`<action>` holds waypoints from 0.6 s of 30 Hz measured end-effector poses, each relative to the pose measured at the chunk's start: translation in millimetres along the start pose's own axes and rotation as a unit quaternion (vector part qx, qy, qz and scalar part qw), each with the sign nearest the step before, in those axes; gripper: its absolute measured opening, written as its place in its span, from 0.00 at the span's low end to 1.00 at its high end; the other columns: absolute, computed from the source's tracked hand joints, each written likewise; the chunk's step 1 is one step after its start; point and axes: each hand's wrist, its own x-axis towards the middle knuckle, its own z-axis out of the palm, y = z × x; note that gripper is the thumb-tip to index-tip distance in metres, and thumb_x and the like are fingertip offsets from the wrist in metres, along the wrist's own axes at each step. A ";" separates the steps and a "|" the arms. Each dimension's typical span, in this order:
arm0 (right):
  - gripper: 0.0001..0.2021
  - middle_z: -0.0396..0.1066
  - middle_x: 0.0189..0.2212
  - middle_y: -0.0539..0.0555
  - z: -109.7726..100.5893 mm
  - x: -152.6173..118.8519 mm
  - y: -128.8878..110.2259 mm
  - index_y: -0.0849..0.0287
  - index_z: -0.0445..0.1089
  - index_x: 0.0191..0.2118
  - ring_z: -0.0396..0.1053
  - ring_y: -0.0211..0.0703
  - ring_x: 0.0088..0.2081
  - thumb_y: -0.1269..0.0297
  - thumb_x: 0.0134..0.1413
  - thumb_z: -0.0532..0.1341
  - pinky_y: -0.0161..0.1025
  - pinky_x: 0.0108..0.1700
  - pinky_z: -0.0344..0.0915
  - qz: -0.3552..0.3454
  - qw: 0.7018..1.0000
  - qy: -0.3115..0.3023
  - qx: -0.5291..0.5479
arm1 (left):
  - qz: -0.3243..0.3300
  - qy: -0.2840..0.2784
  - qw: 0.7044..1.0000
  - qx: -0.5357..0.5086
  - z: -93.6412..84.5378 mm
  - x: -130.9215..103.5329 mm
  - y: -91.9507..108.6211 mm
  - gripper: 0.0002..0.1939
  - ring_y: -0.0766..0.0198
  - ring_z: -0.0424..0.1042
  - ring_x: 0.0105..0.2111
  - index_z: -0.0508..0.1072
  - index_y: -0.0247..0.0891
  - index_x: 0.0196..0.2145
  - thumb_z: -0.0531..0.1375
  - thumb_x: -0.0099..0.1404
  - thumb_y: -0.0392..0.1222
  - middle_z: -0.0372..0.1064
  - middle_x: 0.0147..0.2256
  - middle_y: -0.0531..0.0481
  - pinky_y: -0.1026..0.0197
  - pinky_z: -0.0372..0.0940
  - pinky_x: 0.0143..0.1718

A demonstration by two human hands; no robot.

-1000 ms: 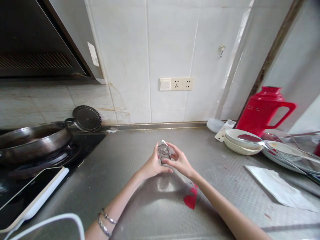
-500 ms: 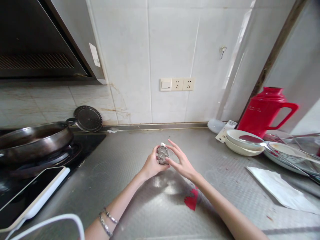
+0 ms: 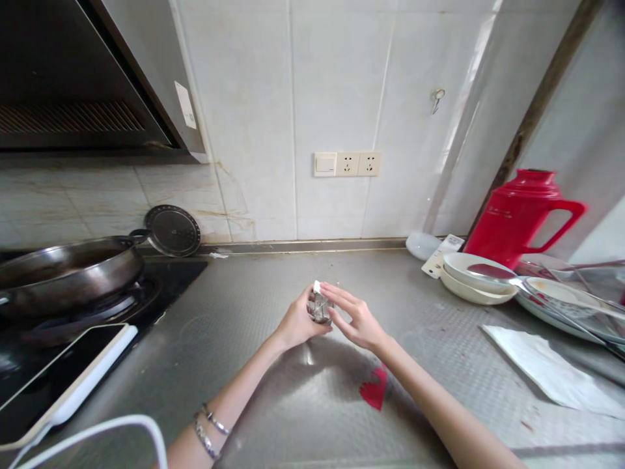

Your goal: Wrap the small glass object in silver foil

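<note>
My left hand (image 3: pixel 296 320) is wrapped round a small rounded, silvery-grey object with a creased-looking surface (image 3: pixel 319 307). I cannot make out its exact kind. A white tip (image 3: pixel 317 287) shows at its top. From the right, my right hand (image 3: pixel 359 320) closes on the same object, its fingers together along the upper side and its thumb against the lower side. The object is held above the metal counter (image 3: pixel 273 423), and fingers partly cover it. A red patch (image 3: pixel 374 389) lies on the counter near my right forearm.
A pan (image 3: pixel 73 270) sits on the stove at left, near a phone (image 3: pixel 58 371) with a white cable (image 3: pixel 117 423). At right stand a red thermos jug (image 3: pixel 512 215), stacked bowls (image 3: pixel 476 293), plates and a white paper (image 3: pixel 547 368). Sockets (image 3: pixel 347 164) are on the tiled wall.
My right hand's raised, spread fingers have come down and together onto the object's upper side. My left hand keeps its hold, and the object has turned slightly.
</note>
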 end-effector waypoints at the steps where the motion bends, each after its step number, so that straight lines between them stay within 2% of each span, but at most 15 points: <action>1: 0.21 0.63 0.58 0.56 -0.3 -0.3 1.2 0.52 0.62 0.60 0.62 0.50 0.59 0.66 0.62 0.53 0.53 0.59 0.62 0.014 1.000 0.007 0.001 | -0.007 0.005 1.000 0.002 -0.1 0.2 -1.0 0.42 0.63 0.71 0.34 0.60 0.40 0.55 0.70 0.43 0.36 0.71 0.43 0.47 0.63 0.65 0.35; 3: 0.19 0.66 0.56 0.56 -0.8 -1.0 1.9 0.52 0.65 0.57 0.64 0.50 0.57 0.65 0.62 0.53 0.53 0.58 0.63 0.025 0.999 0.025 0.005 | -0.015 0.014 1.000 0.004 -0.6 0.7 -3.2 0.43 0.63 0.71 0.34 0.59 0.40 0.54 0.70 0.42 0.36 0.69 0.44 0.47 0.63 0.65 0.35; 6: 0.17 0.68 0.54 0.57 -0.2 -1.9 -2.0 0.53 0.68 0.55 0.66 0.50 0.56 0.66 0.61 0.54 0.53 0.57 0.65 0.004 0.999 0.043 0.014 | 0.007 0.019 1.000 -0.002 -0.9 1.2 -4.5 0.39 0.61 0.71 0.38 0.59 0.39 0.52 0.69 0.43 0.34 0.68 0.46 0.45 0.62 0.64 0.39; 10: 0.17 0.69 0.54 0.56 1.0 -1.0 -7.3 0.52 0.68 0.54 0.66 0.50 0.56 0.67 0.61 0.54 0.53 0.57 0.65 -0.016 0.999 0.034 0.018 | 0.036 0.012 0.999 0.001 0.5 0.5 -2.6 0.34 0.59 0.70 0.42 0.61 0.38 0.49 0.68 0.45 0.33 0.69 0.45 0.45 0.61 0.63 0.43; 15: 0.16 0.70 0.52 0.57 -1.6 -0.2 -0.7 0.54 0.70 0.53 0.68 0.50 0.54 0.66 0.61 0.53 0.51 0.55 0.67 0.032 0.998 0.049 0.004 | 0.014 0.025 0.999 0.023 0.3 0.6 -4.4 0.42 0.56 0.69 0.45 0.58 0.39 0.54 0.69 0.42 0.33 0.68 0.48 0.44 0.58 0.62 0.47; 18: 0.15 0.72 0.49 0.57 -2.2 -1.0 1.0 0.54 0.72 0.50 0.70 0.50 0.52 0.66 0.61 0.54 0.50 0.53 0.69 0.026 0.998 0.065 0.004 | 0.009 0.033 0.999 0.038 -0.6 1.7 -7.7 0.42 0.55 0.69 0.46 0.58 0.38 0.53 0.70 0.41 0.33 0.67 0.48 0.43 0.57 0.62 0.48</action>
